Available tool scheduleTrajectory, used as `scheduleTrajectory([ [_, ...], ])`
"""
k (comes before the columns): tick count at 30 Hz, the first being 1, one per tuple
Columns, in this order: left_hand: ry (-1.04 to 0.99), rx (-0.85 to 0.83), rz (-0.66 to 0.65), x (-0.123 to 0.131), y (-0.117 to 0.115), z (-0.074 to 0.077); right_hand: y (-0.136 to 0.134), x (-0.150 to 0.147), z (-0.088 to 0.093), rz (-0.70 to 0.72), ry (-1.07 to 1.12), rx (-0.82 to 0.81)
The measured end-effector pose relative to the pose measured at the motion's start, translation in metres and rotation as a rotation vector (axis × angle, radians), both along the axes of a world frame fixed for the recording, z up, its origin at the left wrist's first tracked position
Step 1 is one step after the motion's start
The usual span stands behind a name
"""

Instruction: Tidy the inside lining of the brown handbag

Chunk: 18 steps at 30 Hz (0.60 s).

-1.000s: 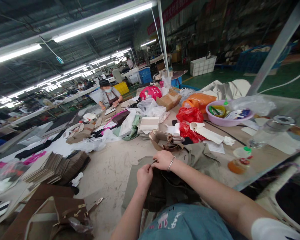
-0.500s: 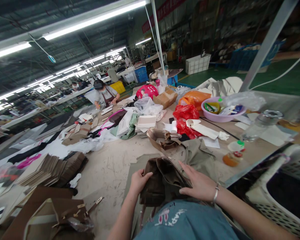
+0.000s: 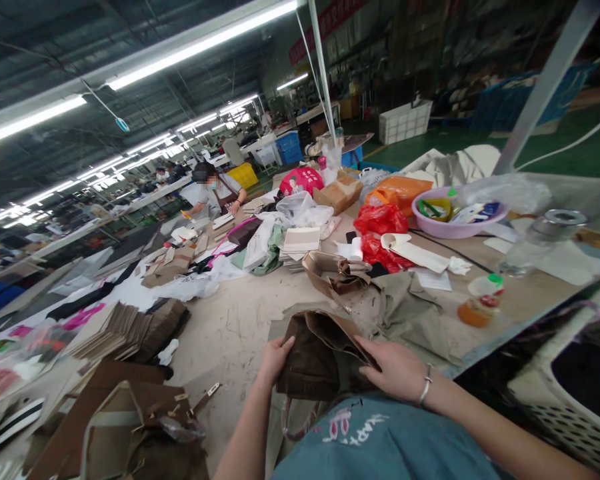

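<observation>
Both hands are on the dark brown bag (image 3: pixel 307 363), which sits at the near edge of the table (image 3: pixel 220 340), right in front of the person's teal garment (image 3: pixel 363 437). Left hand (image 3: pixel 273 360): thumb on the bag's left edge, other fingers mostly out of sight behind it, looks like a pinch. Right hand (image 3: pixel 397 368): thumb and fingers closed around the right edge near the mouth, bracelet (image 3: pixel 427 385) at the wrist. Mouth faces up and gapes a little; the body looks soft and slumped. A loop (image 3: pixel 291 423), maybe a handle, shows below it. Step in hand, as judged: holding the bag by its two sides and spreading or shaping the opening. From this grip, the next move calls for a firm hold on both edges and an even pull, since limp walls could fold inward. Grey-green fabric (image 3: pixel 415 317) lies under and beyond the bag, to the right; just past the bag stands a lighter brown open bag (image 3: pixel 325 273), untouched. Stacked brown panels (image 3: pixel 117 333) are well off to the left, a jar with a green cap (image 3: pixel 480 305) to the right. Across the table a co-worker (image 3: pixel 223 193) handles other pieces. Bag's inside too dark to read.
</observation>
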<state>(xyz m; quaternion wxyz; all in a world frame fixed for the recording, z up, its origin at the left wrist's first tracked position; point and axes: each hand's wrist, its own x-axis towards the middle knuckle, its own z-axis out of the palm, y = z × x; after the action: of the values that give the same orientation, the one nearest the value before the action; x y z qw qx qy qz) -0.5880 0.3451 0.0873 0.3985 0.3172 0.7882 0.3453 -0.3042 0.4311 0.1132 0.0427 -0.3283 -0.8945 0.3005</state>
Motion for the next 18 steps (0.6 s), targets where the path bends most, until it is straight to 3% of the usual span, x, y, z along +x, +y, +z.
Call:
scheduleTrajectory([
  [4, -0.108, 0.009, -0.124, 0.012, -0.014, 0.003, 0.007, 0.0, -0.004, -0.036, 0.036, 0.015],
  [7, -0.07, 0.028, -0.186, 0.019, -0.026, -0.003, 0.012, 0.005, -0.012, -0.056, 0.037, -0.015],
  [13, 0.124, 0.002, -0.074, 0.016, -0.034, -0.016, 0.01, 0.011, -0.02, -0.044, 0.083, -0.031],
  [18, 0.145, -0.015, -0.058, 0.012, -0.036, -0.01, 0.006, 0.011, -0.024, -0.054, 0.087, -0.013],
])
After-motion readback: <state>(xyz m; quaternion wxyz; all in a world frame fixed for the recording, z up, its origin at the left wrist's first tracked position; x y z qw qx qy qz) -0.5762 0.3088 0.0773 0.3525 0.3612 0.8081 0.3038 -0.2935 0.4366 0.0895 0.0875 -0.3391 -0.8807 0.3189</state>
